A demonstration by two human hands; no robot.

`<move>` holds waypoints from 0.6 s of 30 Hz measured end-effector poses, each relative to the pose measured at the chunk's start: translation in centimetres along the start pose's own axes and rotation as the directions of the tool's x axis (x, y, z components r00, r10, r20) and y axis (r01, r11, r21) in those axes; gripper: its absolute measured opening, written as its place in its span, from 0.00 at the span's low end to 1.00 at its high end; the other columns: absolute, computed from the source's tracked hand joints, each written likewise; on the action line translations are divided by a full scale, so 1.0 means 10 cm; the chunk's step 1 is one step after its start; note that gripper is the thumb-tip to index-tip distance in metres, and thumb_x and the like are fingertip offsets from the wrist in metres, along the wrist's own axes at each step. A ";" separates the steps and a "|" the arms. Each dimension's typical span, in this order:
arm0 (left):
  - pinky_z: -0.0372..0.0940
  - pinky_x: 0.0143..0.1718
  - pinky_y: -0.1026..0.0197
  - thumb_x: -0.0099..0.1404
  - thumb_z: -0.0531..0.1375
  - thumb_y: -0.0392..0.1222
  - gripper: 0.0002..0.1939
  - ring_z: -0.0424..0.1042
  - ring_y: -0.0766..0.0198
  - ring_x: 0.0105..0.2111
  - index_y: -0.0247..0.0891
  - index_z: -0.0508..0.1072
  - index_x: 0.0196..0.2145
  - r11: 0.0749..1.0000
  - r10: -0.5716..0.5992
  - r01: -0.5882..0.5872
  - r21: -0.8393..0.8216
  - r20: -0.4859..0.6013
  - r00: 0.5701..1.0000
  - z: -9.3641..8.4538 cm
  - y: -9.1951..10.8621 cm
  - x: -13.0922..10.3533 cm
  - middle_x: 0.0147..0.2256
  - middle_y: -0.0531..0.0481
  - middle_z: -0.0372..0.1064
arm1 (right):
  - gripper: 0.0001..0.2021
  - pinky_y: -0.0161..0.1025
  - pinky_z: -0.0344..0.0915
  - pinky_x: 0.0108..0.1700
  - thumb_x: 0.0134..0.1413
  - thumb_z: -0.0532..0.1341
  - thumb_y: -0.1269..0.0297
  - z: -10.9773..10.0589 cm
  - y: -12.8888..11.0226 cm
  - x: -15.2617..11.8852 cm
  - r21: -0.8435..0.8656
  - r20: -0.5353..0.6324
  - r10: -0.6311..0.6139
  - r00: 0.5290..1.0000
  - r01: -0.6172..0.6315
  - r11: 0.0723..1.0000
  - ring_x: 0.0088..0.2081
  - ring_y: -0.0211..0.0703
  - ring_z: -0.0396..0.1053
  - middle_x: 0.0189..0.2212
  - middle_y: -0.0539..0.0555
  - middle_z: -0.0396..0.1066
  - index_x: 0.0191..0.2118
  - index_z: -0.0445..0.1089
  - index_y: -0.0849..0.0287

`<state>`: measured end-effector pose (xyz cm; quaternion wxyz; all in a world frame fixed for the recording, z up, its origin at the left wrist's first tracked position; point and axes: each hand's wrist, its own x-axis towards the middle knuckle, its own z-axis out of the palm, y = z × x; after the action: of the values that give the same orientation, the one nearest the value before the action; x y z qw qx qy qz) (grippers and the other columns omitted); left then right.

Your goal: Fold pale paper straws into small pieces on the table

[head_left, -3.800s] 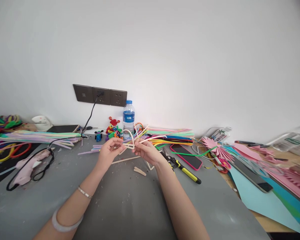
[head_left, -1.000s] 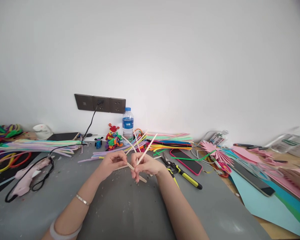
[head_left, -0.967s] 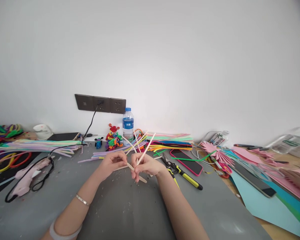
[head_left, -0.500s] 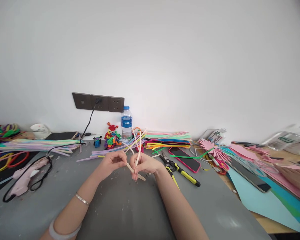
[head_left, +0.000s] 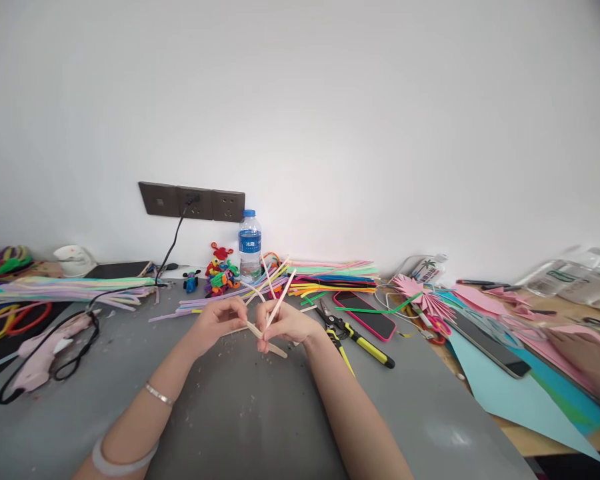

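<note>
Pinching bent cream sticks (head_left: 282, 297) in the middle of the frame, with left hand (head_left: 223, 325) and right hand (head_left: 286, 325) both closed at the fingertips. Held above the gray desk (head_left: 230, 420), with smooth top showing between the arms, a slanted edge at lower right, and yellow-black cutters (head_left: 366, 347) near the right wrist.

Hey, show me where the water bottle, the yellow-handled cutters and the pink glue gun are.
Water bottle (head_left: 250, 241), head view, on its blue label.
Yellow-handled cutters (head_left: 369, 347), head view, on the right handle.
Pink glue gun (head_left: 36, 365), head view, on its body.
</note>
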<state>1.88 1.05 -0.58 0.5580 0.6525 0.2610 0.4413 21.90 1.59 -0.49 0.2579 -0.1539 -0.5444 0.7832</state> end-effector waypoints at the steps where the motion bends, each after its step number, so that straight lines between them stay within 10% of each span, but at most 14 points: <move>1: 0.59 0.30 0.63 0.55 0.67 0.47 0.13 0.63 0.65 0.28 0.35 0.72 0.23 1.000 0.006 -0.006 -0.009 0.006 1.000 0.01 0.00 0.00 0.27 0.51 0.63 | 0.18 0.32 0.72 0.26 0.36 0.74 0.60 0.00 0.00 0.00 -0.010 0.003 0.004 1.000 -0.004 1.000 0.23 0.38 0.75 0.23 0.52 0.77 0.26 0.66 0.63; 18: 0.61 0.33 0.63 0.59 0.65 0.46 0.12 0.64 0.66 0.29 0.35 0.70 0.30 0.985 -0.123 0.129 -0.117 0.060 0.991 0.06 0.01 -0.02 0.29 0.52 0.65 | 0.13 0.29 0.66 0.30 0.43 0.72 0.65 -0.05 -0.14 -0.10 -0.138 -0.039 -0.075 0.996 0.069 0.988 0.26 0.30 0.67 0.25 0.46 0.69 0.30 0.68 0.63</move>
<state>2.31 0.52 -0.51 0.6299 0.6110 0.2600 0.4028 23.25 1.79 0.64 0.2870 -0.1687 -0.5963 0.7305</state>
